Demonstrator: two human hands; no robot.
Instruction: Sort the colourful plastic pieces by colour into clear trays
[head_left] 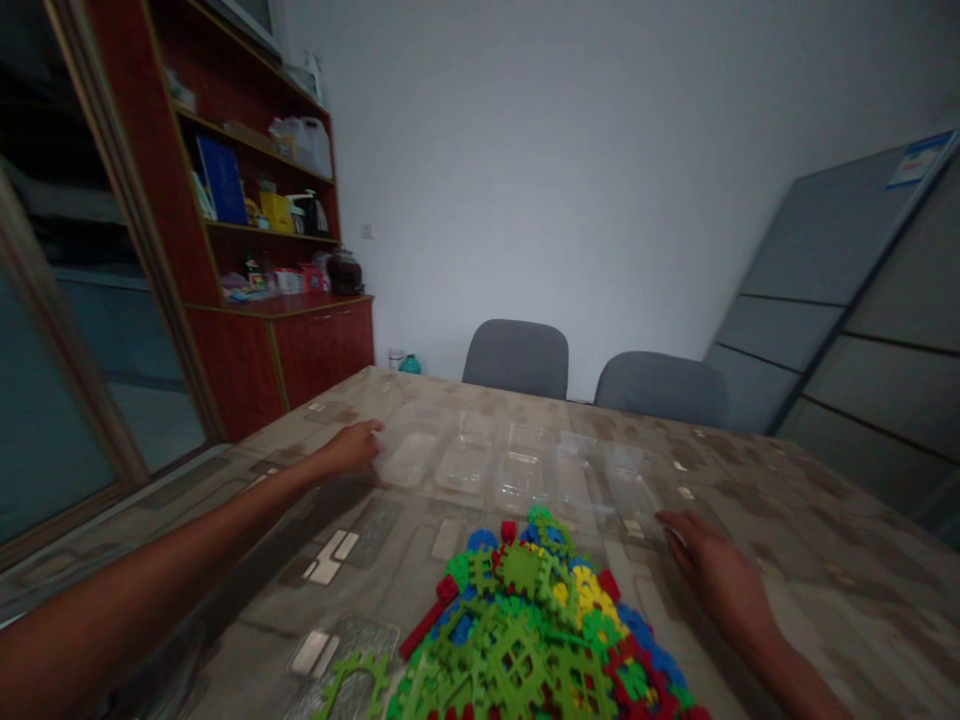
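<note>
Nearest of all is a heap of interlocking plastic pieces (536, 640), green, blue, yellow and red, piled on the near edge of the table (810, 560). Its lower part runs out of the bottom of the view, so its full extent cannot be judged. A single green piece (349, 675) lies loose just to the left of the heap.

Beyond the heap, a row of clear plastic trays (517, 465) stretches left to right across the middle of the table. The left hand (352, 447) is at the left end of the row, its fingers against the leftmost tray; whether it clasps the rim or merely touches it I cannot tell, since the fingertips merge with the clear plastic. The right hand (716, 570) lies flat and spread on the table, its fingertips at the near corner of the rightmost tray, holding nothing.

As far as I can see, every tray looks empty and all the pieces sit in the heap, so the trays seem laid out and no piece has gone into any of them yet. The trays are so transparent in this dim light that their number and edges are hard to fix; four or five seems likely.

Farther off, two grey chairs (517, 355) stand at the far side, a red-brown shelf unit (255, 240) fills the far left, and grey panels (847, 290) lean on the right.
</note>
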